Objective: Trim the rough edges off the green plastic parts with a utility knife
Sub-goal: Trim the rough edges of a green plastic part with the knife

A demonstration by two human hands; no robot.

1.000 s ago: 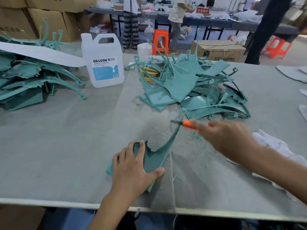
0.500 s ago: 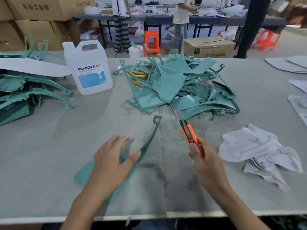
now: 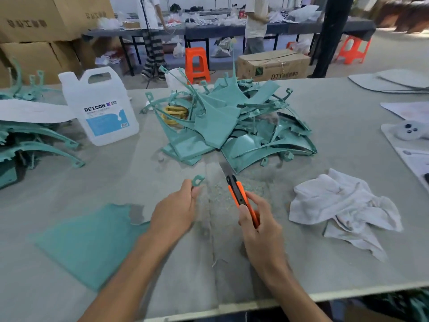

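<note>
The left hand point(image 3: 174, 212) has slid up the part point(image 3: 88, 240), fingers now curled round its arm below the eyelet, panel resting on the table point(image 3: 69, 182). The right hand point(image 3: 262, 231) grips the knife point(image 3: 241, 196), blade pulled clear: probably regripping for another edge

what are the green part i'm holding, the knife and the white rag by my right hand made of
The flat green curved part looks like matte moulded plastic: thin, evenly coloured, ragged edge. The orange-handled utility knife: smooth plastic handle, dull grey metal blade. The crumpled white rag: soft cloth, apparently, given its limp folds.
</note>
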